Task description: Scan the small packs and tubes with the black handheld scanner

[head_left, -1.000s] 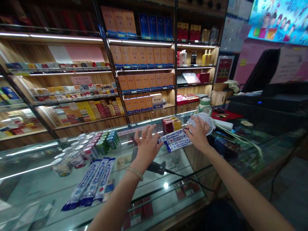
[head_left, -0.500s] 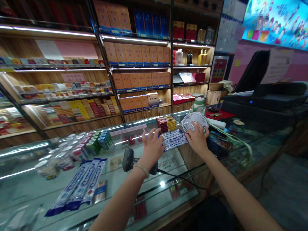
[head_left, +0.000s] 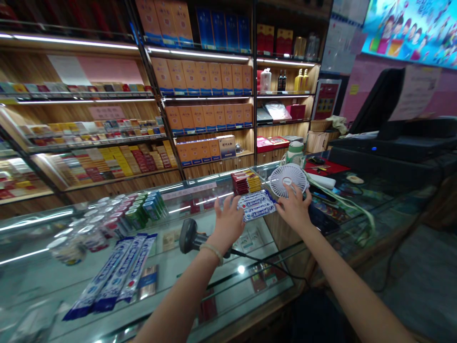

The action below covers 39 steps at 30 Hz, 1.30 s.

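Note:
Several small blue and white packets (head_left: 257,206) lie side by side on the glass counter. At their left end is my left hand (head_left: 228,221), fingers apart, touching or just beside them. My right hand (head_left: 295,207) is at their right end with its fingers spread, some of them in front of a white round fan (head_left: 288,180). A black barcode scanner (head_left: 191,236) lies partly behind my left wrist. Behind the packets stands a stack of red and yellow packs (head_left: 246,182). Long blue and white packages (head_left: 117,271) rest at the left.
Rows of cans and jars (head_left: 107,221) stand on the glass counter (head_left: 167,290) at the left. A green and white bottle (head_left: 295,153), cables and a dark screen device (head_left: 374,114) are at the right. Shelves of boxes (head_left: 203,119) rise behind.
The view has shifted slightly. Both hands remain around the ends of the small packets, which lie in nearly the same place.

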### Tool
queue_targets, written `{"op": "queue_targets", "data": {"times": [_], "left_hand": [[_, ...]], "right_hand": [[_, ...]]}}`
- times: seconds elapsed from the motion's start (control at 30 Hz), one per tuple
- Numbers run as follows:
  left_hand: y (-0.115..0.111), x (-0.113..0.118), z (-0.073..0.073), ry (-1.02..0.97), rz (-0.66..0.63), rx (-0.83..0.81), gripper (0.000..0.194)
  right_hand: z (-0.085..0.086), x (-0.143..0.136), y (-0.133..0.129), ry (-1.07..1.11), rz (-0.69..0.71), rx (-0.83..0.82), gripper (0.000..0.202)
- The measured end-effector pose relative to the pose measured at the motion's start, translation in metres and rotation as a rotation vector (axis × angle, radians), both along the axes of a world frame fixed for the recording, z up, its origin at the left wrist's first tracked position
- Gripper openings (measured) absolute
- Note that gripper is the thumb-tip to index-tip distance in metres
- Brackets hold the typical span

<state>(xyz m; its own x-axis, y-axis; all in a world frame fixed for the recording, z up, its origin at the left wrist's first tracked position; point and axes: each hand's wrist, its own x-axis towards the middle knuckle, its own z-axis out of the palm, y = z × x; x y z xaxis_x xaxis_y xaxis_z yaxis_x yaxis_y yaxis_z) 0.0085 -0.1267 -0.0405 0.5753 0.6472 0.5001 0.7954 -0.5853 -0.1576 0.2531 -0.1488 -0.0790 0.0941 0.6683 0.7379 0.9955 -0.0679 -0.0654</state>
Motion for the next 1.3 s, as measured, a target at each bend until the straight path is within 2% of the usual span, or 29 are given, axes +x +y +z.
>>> {"op": "queue_targets", "data": {"times": [0.97, 1.3], "left_hand": [[-0.0030, 0.0038, -0.0021, -0.010, 0.009, -0.019, 0.013], [-0.0063, 0.0034, 0.0018, 0.005, 0.031, -0.065, 0.026]], "right_hand": [[0.0009, -0.0025, -0.0037, -0.082, -0.025, -0.053, 0.014], [0.0004, -0.0035, -0.0033, -0.082, -0.046, -0.032, 0.016]]}}
